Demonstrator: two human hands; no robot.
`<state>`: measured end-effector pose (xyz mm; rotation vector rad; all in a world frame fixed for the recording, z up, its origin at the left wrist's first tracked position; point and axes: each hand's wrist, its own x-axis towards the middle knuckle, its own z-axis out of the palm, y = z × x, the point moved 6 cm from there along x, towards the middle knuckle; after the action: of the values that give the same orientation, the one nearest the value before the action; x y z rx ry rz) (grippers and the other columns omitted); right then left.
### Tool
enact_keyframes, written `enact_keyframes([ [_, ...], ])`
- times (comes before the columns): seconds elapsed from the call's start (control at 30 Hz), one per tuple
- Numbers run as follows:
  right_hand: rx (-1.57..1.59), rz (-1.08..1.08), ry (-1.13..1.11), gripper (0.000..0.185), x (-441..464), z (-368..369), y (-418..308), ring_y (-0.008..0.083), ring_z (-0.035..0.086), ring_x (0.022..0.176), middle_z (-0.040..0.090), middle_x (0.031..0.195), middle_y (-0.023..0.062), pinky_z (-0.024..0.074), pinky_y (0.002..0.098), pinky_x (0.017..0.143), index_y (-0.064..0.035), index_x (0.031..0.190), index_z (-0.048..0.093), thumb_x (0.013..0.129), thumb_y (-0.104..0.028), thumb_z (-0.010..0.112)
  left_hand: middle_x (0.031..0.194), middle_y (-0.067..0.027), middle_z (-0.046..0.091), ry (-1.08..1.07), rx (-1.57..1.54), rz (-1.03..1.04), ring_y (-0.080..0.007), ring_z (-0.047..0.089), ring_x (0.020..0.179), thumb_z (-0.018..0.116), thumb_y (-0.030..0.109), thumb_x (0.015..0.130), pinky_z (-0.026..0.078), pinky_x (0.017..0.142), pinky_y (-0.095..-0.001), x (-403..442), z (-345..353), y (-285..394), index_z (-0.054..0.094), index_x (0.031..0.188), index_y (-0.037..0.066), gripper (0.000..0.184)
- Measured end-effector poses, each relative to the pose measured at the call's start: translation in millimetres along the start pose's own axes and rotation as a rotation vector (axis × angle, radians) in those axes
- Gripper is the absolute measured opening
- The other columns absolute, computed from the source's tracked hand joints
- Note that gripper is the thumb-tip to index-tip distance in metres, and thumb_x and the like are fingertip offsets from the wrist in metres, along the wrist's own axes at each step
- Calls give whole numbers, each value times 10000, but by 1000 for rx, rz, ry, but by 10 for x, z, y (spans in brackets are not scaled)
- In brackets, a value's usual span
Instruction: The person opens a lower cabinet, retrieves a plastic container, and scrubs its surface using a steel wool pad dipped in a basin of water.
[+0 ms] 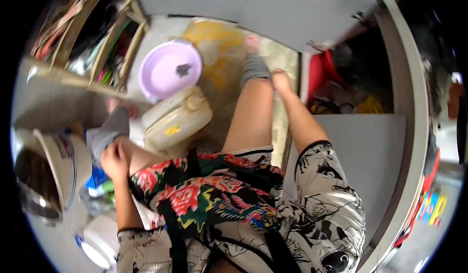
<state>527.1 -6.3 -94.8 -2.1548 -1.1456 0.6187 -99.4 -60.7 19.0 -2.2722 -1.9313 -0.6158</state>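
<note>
My left hand (115, 161) lies on my left knee, at the upper edge of a grey leg covering (115, 126). Its fingers bend over the knee, with no object seen in it. My right hand (281, 81) is beside my right knee, close to the other grey leg covering (254, 69); its fingers are blurred. Between my legs stands a translucent plastic jug (178, 119), tilted, with a yellow mark on its side. Beyond it a round lilac basin (148, 78) holds a small dark clump (183, 69). A floral apron (195, 197) covers my lap.
A wooden shelf (95, 80) with assorted items stands at the upper left. A white bucket (58, 161) and a clear bottle (97, 200) are at my left. On the right are grey cabinet panels (358, 151) and an opening containing a red item (319, 73). Yellow stains mark the floor.
</note>
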Motion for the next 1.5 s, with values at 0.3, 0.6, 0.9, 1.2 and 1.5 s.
enact_keyframes([
  [0.3, -176, -391, -104, 36, -1796, -374, -851, 397, 562, 686, 572, 686, 164, 451, 462, 593, -68, 725, 509, 730, -33, 515, 786, -156, 635, -55, 93, -80, -362, 585, 758, 629, 238, 872, 453, 690, -463, -36, 50, -106, 664, 886, 65, 177],
  [0.6, -314, -507, 10, 206, -464, -1379, -1723, 306, 630, 899, 644, 917, 152, 514, 407, 804, -70, 944, 630, 760, -63, 538, 784, -156, 649, -47, 113, -153, -347, 598, 720, 631, 229, 868, 465, 669, -446, -77, 24, -215, 692, 893, 83, 160],
  [0.9, -839, -737, 702, 544, 2014, -3154, -3193, 370, 430, 1173, 439, 1287, 212, 373, 433, 985, -48, 1303, 447, 867, -357, 550, 797, -159, 648, -77, 176, -190, -368, 599, 753, 628, 186, 843, 462, 686, -463, -57, 9, -168, 670, 893, 79, 126],
  [1.2, -1105, -829, 802, 715, 2545, -2676, -2719, 342, 429, 1308, 433, 1428, 195, 352, 468, 1062, -166, 1436, 393, 897, -633, 439, 769, -150, 663, -70, 163, -305, -370, 612, 723, 630, 176, 835, 479, 690, -463, -375, 5, -316, 682, 857, 87, 105],
  [1.5, -797, -479, 599, 764, 3071, -2872, -2777, 349, 417, 1324, 472, 1410, 181, 317, 439, 1093, -196, 1436, 422, 890, -716, 296, 768, -135, 655, -24, 163, -535, -330, 612, 754, 667, 200, 827, 482, 700, -416, -583, -120, -427, 692, 845, 80, 124],
])
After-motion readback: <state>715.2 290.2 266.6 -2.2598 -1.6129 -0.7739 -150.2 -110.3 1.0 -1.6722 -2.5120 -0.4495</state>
